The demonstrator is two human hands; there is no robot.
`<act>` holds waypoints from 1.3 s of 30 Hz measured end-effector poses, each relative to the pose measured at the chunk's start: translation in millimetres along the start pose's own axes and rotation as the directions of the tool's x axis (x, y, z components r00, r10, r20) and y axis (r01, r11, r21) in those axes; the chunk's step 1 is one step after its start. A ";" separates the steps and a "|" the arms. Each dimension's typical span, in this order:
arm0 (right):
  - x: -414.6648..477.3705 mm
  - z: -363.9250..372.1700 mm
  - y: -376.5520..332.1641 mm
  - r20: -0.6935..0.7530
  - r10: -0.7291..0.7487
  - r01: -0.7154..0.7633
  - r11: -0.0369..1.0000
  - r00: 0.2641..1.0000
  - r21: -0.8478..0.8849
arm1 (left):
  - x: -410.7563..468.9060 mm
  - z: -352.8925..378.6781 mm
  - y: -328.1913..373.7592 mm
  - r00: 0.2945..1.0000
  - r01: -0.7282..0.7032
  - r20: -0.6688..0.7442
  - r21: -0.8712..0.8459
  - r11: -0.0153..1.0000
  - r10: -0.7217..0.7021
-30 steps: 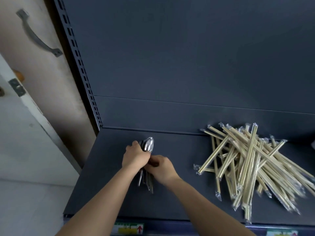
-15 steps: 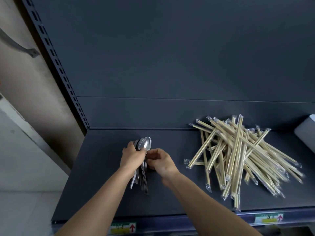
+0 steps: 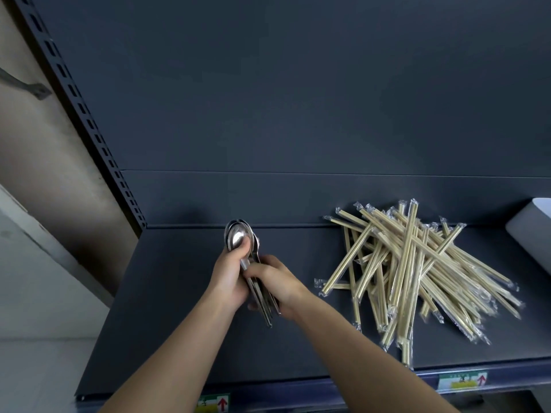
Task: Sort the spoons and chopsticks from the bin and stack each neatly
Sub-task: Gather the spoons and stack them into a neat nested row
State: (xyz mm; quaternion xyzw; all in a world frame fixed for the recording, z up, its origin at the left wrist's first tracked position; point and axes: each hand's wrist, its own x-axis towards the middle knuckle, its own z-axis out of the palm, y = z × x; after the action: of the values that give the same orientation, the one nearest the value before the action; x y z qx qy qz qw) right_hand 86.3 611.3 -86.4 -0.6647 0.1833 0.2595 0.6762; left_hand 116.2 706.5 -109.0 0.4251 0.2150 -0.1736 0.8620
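Note:
A stack of metal spoons point(image 3: 238, 238) is held over the dark shelf point(image 3: 167, 308), bowls pointing to the back. My left hand point(image 3: 228, 275) grips the stack from the left, thumb on the top bowl. My right hand point(image 3: 275, 283) curls round the handles from the right. The handle ends stick out below both hands. A loose heap of wrapped bamboo chopsticks point(image 3: 411, 272) lies on the shelf to the right, apart from both hands.
A white bin point(image 3: 533, 231) shows at the right edge beyond the chopsticks. The shelf's back panel point(image 3: 298, 198) rises just behind the spoons. A slotted upright point(image 3: 89, 126) borders the left side. Price labels point(image 3: 462, 381) mark the front edge.
The spoon stack has risen and its bowls show more above my left hand. My right hand has slid down onto the handles. The view has shifted slightly.

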 end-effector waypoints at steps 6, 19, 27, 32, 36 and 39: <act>-3.9 -17.8 -4.1 -0.008 -0.137 0.130 0.954 0.990 -0.269 | 5.9 -7.2 5.8 0.978 -0.179 0.159 0.322 0.930 0.133; 20.5 -36.6 21.6 0.048 -0.486 0.184 0.235 0.873 -0.954 | 7.7 -58.0 4.7 0.878 -0.459 0.408 0.867 0.195 0.251; 27.8 -35.9 17.3 0.091 -0.463 0.171 0.133 0.881 -0.976 | 12.5 -62.1 -11.1 0.739 -0.528 0.498 0.846 -0.069 0.453; 30.6 -32.0 23.7 0.094 -0.492 0.138 0.053 0.866 -0.989 | 17.7 -67.4 -13.0 0.747 -0.509 0.481 0.858 -0.072 0.458; 30.4 -36.1 22.8 0.117 -0.501 0.193 0.101 0.857 -0.976 | 21.0 -63.7 -9.8 0.728 -0.463 0.531 0.847 -0.261 0.433; 29.2 -39.2 22.6 0.092 -0.547 0.174 0.100 0.832 -0.980 | 21.4 -67.0 -12.9 0.705 -0.378 0.490 0.871 -0.313 0.512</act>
State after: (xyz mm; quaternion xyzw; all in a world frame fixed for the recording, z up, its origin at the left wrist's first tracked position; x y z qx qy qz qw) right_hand 100.0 575.0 -123.8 -0.9886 -0.0924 0.0356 0.1138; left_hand 113.2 750.7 -165.2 0.9547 -0.1200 0.0932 0.2559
